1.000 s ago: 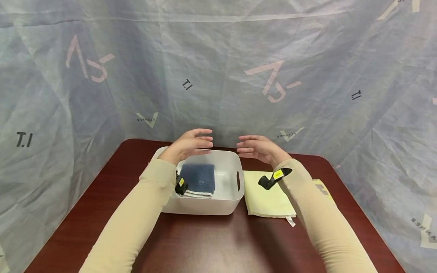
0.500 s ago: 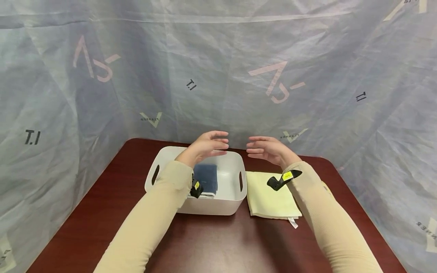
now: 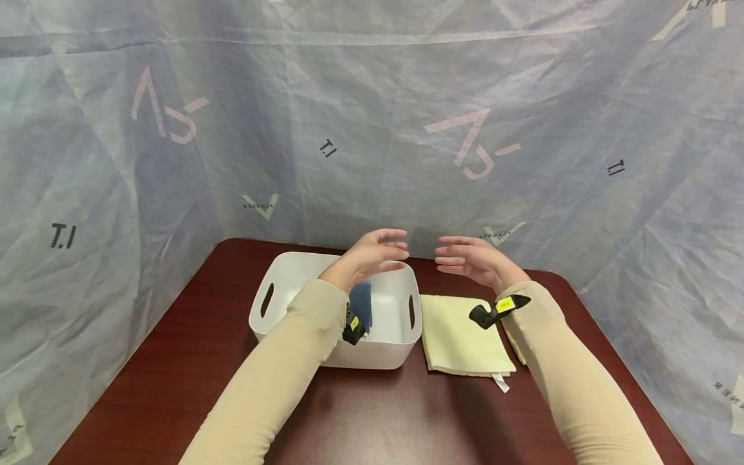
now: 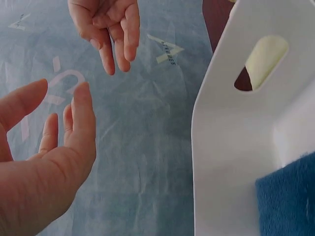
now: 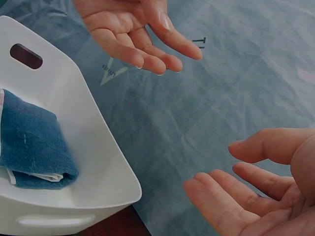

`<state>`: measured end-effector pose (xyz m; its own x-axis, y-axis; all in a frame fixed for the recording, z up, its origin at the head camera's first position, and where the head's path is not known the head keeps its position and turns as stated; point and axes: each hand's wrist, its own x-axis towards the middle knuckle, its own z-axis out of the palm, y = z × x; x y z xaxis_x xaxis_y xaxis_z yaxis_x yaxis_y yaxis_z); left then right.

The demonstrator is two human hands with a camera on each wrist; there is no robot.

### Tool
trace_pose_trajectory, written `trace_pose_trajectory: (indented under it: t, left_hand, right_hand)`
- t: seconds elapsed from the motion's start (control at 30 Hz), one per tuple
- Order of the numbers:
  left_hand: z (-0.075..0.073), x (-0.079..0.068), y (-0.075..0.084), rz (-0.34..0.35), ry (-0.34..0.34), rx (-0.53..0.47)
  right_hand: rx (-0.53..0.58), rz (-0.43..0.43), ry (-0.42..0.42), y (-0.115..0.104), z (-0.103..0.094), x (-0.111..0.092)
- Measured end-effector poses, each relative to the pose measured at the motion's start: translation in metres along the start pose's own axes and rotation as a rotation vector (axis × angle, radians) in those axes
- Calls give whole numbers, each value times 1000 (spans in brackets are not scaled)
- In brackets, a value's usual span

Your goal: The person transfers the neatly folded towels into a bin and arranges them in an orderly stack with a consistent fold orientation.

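Note:
My left hand [image 3: 372,257] hovers over the back right part of a white plastic basket [image 3: 290,274], its fingers relaxed and holding nothing. Facing it, my right hand [image 3: 476,259] hangs in the air with loosely bent fingers, above and behind a folded pale yellow towel [image 3: 462,336]. A gap separates the two hands' fingertips. Inside the basket lies a folded blue towel [image 5: 37,142] with a white edge; in the head view my left forearm covers much of it. The yellow towel lies flat on the table, right beside the basket, with a white tag at its front corner.
Another yellowish folded cloth [image 3: 514,339] lies to the right, mostly hidden under my right forearm. The dark red table [image 3: 378,420] extends in front of the basket. A grey printed sheet [image 3: 360,129] hangs behind and at both sides.
Both hands have shifted to the right in the head view, still apart and empty. More of the basket's left side shows now, while my left forearm covers more of the blue towel.

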<state>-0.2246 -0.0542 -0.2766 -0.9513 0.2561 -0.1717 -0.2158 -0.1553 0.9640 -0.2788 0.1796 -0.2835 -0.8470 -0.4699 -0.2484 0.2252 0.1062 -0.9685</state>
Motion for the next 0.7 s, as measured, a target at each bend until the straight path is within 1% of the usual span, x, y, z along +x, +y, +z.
trace_pose_trajectory:
  t: [0.2,0.43,0.7]
  left_hand:
    - [13,2,-3,2,6,0]
    - [33,3,-8,-14,0,-16]
    - [54,6,-14,-31,-22,-42]
  right_hand:
    - [-18,17,12,0,-11,-8]
    - [-19,27,50,5,-24,-16]
    - [-15,22,38,12,-34,-22]
